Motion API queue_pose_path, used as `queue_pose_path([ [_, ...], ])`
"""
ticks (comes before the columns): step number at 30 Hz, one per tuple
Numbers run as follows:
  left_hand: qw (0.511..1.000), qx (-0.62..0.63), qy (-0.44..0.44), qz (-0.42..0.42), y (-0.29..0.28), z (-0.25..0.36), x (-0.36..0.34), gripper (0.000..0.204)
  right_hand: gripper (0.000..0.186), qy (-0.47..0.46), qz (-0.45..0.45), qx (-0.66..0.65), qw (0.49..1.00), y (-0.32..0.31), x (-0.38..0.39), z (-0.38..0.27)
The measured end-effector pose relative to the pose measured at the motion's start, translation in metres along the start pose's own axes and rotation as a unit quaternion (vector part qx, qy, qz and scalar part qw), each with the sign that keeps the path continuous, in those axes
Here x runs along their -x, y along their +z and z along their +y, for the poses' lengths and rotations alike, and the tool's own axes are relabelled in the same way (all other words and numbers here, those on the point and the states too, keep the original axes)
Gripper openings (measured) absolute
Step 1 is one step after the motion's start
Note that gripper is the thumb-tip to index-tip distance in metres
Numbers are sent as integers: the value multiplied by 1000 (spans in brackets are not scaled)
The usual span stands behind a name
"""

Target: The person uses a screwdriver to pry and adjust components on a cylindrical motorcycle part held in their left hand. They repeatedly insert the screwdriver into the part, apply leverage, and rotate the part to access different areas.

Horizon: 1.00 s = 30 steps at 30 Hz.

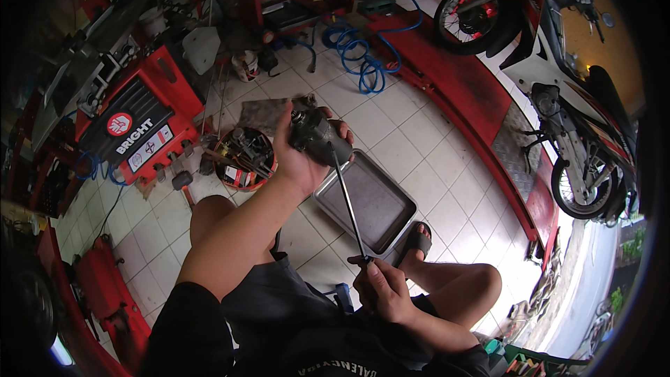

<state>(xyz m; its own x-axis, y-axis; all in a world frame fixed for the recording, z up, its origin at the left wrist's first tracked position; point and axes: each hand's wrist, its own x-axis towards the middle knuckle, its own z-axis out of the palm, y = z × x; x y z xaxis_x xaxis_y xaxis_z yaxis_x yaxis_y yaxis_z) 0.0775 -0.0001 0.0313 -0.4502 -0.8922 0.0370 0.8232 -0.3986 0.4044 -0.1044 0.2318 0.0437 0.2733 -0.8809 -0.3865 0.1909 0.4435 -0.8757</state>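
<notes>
My left hand (pixel 299 163) is wrapped round a dark, grimy metal machine part (pixel 322 137) with a rounded body, held up in front of me; its exact kind I cannot make out. In my right hand (pixel 385 293), close to my lap, is the handle of a long screwdriver (pixel 348 204). The thin shaft slants up and to the left, its upper end meeting the lower side of the part. Whether the tip sits in a hole or only touches the surface is hidden. Below the part, a shallow grey metal tray (pixel 370 199) lies on the tiled floor.
Left of the tray stands a round tub (pixel 264 180) of tools and parts, with a dark cloth (pixel 255 113) behind it. A hammer (pixel 183 181) and a red machine (pixel 167 108) are farther left. Blue hose (pixel 359 56) coils ahead; a red lift ramp (pixel 447 77) and motorcycle (pixel 551 105) flank the right.
</notes>
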Motion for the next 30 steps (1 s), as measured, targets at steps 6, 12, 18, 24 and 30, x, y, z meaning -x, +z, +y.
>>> queue_pose_path([
  [6, 999, -48, -12, -1, 1, -6, 1, 67, 43, -4, -1, 4, 1000, 0, 0, -5],
  [12, 998, 25, -45, 34, 5, -10, 2, 67, 43, -21, -17, -10, 1000, -5, -1, -1],
  [18, 990, 71, -72, 99, 7, -4, 2, 67, 43, -27, -19, 3, 999, -7, -3, -1],
  [24, 990, 58, -104, 73, 6, -4, 4, 73, 43, -37, -14, 56, 998, -6, -3, -6],
  [30, 981, 101, -161, 49, 7, -1, 13, 87, 39, -60, 16, 142, 988, -15, -6, -3],
])
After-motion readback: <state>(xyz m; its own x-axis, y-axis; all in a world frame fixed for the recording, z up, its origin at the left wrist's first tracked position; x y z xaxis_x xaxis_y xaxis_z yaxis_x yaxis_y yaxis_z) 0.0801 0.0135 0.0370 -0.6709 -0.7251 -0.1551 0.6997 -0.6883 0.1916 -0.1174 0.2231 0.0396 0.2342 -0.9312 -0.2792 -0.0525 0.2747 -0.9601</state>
